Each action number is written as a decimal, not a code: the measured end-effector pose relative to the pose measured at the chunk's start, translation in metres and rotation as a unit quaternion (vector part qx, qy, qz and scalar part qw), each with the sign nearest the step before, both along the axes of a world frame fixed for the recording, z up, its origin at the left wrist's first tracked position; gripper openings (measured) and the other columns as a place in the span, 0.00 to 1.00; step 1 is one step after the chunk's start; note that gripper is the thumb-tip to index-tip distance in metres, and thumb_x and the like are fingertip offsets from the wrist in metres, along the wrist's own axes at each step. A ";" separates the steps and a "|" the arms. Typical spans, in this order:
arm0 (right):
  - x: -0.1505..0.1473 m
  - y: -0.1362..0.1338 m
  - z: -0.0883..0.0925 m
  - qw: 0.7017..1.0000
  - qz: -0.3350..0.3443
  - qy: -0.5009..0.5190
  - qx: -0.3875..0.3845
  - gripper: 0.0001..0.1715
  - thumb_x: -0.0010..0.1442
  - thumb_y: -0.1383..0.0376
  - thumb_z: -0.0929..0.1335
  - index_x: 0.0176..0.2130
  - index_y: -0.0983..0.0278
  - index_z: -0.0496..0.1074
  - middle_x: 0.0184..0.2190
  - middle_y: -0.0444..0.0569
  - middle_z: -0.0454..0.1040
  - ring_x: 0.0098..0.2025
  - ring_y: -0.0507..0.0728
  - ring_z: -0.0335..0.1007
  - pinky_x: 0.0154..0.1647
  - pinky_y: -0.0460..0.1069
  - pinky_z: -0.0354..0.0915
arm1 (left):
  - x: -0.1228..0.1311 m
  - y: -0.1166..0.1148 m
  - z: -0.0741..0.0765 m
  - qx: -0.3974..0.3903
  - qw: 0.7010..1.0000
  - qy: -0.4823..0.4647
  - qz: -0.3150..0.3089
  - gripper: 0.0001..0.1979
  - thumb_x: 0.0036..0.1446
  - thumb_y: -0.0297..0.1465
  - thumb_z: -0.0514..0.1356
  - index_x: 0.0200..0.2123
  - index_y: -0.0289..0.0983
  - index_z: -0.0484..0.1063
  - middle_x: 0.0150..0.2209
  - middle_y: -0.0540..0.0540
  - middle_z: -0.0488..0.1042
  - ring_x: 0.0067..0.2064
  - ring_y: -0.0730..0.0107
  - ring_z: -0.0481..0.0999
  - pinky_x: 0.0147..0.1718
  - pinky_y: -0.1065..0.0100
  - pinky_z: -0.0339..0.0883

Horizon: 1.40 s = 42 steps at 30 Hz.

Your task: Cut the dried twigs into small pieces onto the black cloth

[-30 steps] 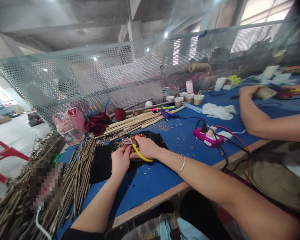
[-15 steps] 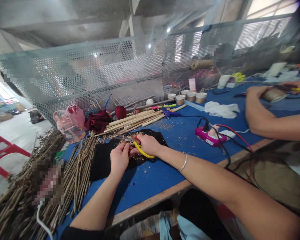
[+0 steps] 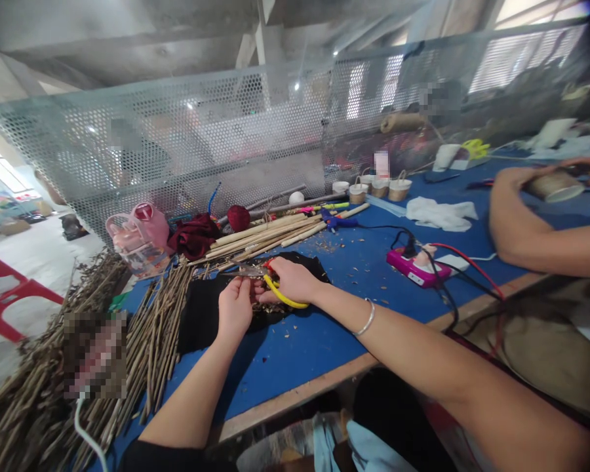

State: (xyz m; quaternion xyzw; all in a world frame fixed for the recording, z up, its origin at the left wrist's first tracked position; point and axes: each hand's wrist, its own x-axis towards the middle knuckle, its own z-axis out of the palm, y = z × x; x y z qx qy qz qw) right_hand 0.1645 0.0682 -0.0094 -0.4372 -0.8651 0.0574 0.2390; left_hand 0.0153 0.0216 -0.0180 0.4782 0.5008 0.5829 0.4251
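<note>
My right hand (image 3: pixel 292 278) is closed round the yellow and red handles of a pair of shears (image 3: pixel 268 282), whose metal blades point left. My left hand (image 3: pixel 235 307) is closed just left of the blades, pinching something small that I cannot make out. Both hands work over a black cloth (image 3: pixel 204 308) strewn with wood chips, on the blue table (image 3: pixel 295 347). A silver bangle sits on my right wrist.
A heap of thin twigs (image 3: pixel 147 334) lies at the left. Pale peeled sticks (image 3: pixel 260 236), a dark red yarn ball (image 3: pixel 238 217) and a pink jug (image 3: pixel 140 239) lie behind. A pink power strip (image 3: pixel 415 269) with cables is right. Another person's arm (image 3: pixel 545 233) rests far right.
The view has drifted slightly. Both hands stay together over the black cloth, with the shears still gripped.
</note>
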 end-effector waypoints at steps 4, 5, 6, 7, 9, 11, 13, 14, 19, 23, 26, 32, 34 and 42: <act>-0.002 -0.004 0.002 1.000 0.004 -0.009 0.004 0.41 0.37 0.40 0.69 0.41 0.66 0.63 0.39 0.54 0.67 0.41 0.59 0.65 0.39 0.49 0.58 | -0.001 -0.001 -0.002 -0.006 0.999 0.029 -0.014 0.13 0.52 0.38 0.54 0.29 0.33 0.68 0.27 0.43 0.75 0.25 0.68 0.74 0.24 0.68 0.68; -0.003 -0.005 0.003 1.000 0.002 -0.012 -0.002 0.40 0.37 0.40 0.69 0.40 0.66 0.63 0.39 0.54 0.68 0.41 0.59 0.65 0.38 0.49 0.58 | -0.001 -0.002 -0.001 -0.005 0.999 0.046 -0.014 0.13 0.52 0.38 0.54 0.29 0.34 0.68 0.26 0.44 0.75 0.24 0.68 0.74 0.24 0.68 0.68; -0.003 -0.006 0.004 1.000 0.000 -0.014 -0.013 0.40 0.38 0.40 0.69 0.39 0.65 0.63 0.38 0.53 0.68 0.39 0.59 0.66 0.37 0.49 0.58 | -0.002 -0.002 0.000 -0.002 0.998 0.064 -0.012 0.13 0.52 0.38 0.54 0.29 0.34 0.68 0.26 0.44 0.75 0.24 0.68 0.74 0.24 0.69 0.68; -0.003 -0.007 0.005 1.000 -0.003 -0.016 -0.026 0.38 0.39 0.40 0.68 0.39 0.65 0.63 0.36 0.52 0.69 0.38 0.58 0.67 0.35 0.48 0.58 | -0.002 -0.003 0.001 0.002 0.997 0.082 -0.010 0.13 0.53 0.38 0.53 0.29 0.34 0.69 0.25 0.44 0.75 0.24 0.68 0.74 0.24 0.69 0.67; -0.003 -0.008 0.006 0.999 -0.010 -0.016 -0.046 0.36 0.41 0.39 0.67 0.38 0.64 0.63 0.33 0.49 0.71 0.34 0.57 0.69 0.31 0.47 0.57 | -0.002 -0.005 0.003 0.013 0.993 0.114 -0.003 0.13 0.54 0.38 0.53 0.29 0.34 0.69 0.26 0.44 0.76 0.24 0.68 0.74 0.25 0.70 0.67; -0.003 -0.008 0.007 0.999 -0.020 -0.011 -0.045 0.34 0.43 0.39 0.66 0.37 0.63 0.63 0.31 0.48 0.71 0.33 0.57 0.69 0.29 0.46 0.56 | -0.001 -0.006 0.005 0.026 0.991 0.131 0.012 0.13 0.54 0.38 0.52 0.29 0.35 0.70 0.27 0.45 0.76 0.25 0.69 0.74 0.26 0.70 0.66; -0.005 -0.008 0.006 0.999 -0.025 -0.003 -0.040 0.34 0.43 0.38 0.65 0.36 0.63 0.63 0.30 0.48 0.72 0.32 0.57 0.69 0.28 0.46 0.55 | -0.001 -0.006 0.006 0.034 0.988 0.143 0.038 0.14 0.54 0.39 0.52 0.30 0.35 0.71 0.28 0.45 0.76 0.27 0.68 0.74 0.27 0.71 0.66; -0.005 -0.007 0.005 0.999 -0.025 0.001 -0.042 0.34 0.44 0.38 0.65 0.36 0.63 0.63 0.30 0.48 0.72 0.32 0.56 0.69 0.27 0.46 0.54 | -0.001 -0.006 0.006 0.036 0.986 0.154 0.051 0.15 0.55 0.39 0.52 0.31 0.35 0.72 0.28 0.45 0.76 0.28 0.68 0.74 0.27 0.71 0.65; -0.007 -0.006 0.001 0.998 -0.010 0.017 -0.052 0.35 0.43 0.39 0.66 0.38 0.63 0.63 0.32 0.48 0.72 0.33 0.57 0.70 0.28 0.46 0.55 | -0.002 -0.006 0.007 0.040 0.969 0.235 0.070 0.17 0.56 0.39 0.49 0.28 0.35 0.71 0.26 0.46 0.74 0.28 0.69 0.71 0.27 0.71 0.61; -0.006 -0.008 0.001 1.000 0.006 0.023 -0.019 0.38 0.39 0.39 0.67 0.38 0.64 0.61 0.35 0.52 0.71 0.37 0.59 0.69 0.31 0.47 0.57 | -0.001 -0.007 0.008 0.079 0.962 0.259 0.038 0.15 0.57 0.36 0.48 0.24 0.37 0.66 0.23 0.49 0.69 0.27 0.72 0.68 0.29 0.72 0.59; -0.005 -0.008 0.002 1.000 0.007 0.019 -0.014 0.38 0.41 0.38 0.67 0.38 0.64 0.61 0.34 0.51 0.71 0.36 0.58 0.69 0.31 0.47 0.56 | -0.001 -0.007 0.008 0.086 0.958 0.272 0.032 0.15 0.57 0.36 0.47 0.22 0.37 0.64 0.23 0.50 0.66 0.26 0.73 0.65 0.27 0.73 0.57; -0.003 -0.007 0.001 0.999 -0.037 -0.019 -0.023 0.35 0.44 0.38 0.64 0.37 0.64 0.62 0.29 0.49 0.72 0.32 0.58 0.70 0.28 0.47 0.55 | -0.004 -0.006 0.005 0.083 0.954 0.286 0.040 0.17 0.58 0.38 0.47 0.22 0.37 0.65 0.22 0.50 0.67 0.25 0.72 0.64 0.26 0.72 0.55; -0.004 -0.007 0.001 0.999 -0.040 -0.020 -0.030 0.35 0.44 0.38 0.64 0.37 0.64 0.63 0.29 0.49 0.73 0.32 0.58 0.70 0.28 0.46 0.55 | -0.005 -0.005 0.005 0.088 0.950 0.295 0.046 0.16 0.58 0.38 0.47 0.23 0.37 0.66 0.22 0.50 0.67 0.25 0.72 0.64 0.25 0.72 0.55; -0.004 -0.005 0.000 0.999 -0.028 0.006 -0.045 0.32 0.46 0.39 0.64 0.35 0.64 0.65 0.29 0.48 0.73 0.31 0.56 0.70 0.26 0.45 0.53 | -0.005 -0.007 0.005 0.089 0.951 0.293 0.049 0.16 0.58 0.38 0.47 0.25 0.37 0.66 0.21 0.51 0.67 0.23 0.73 0.65 0.24 0.72 0.54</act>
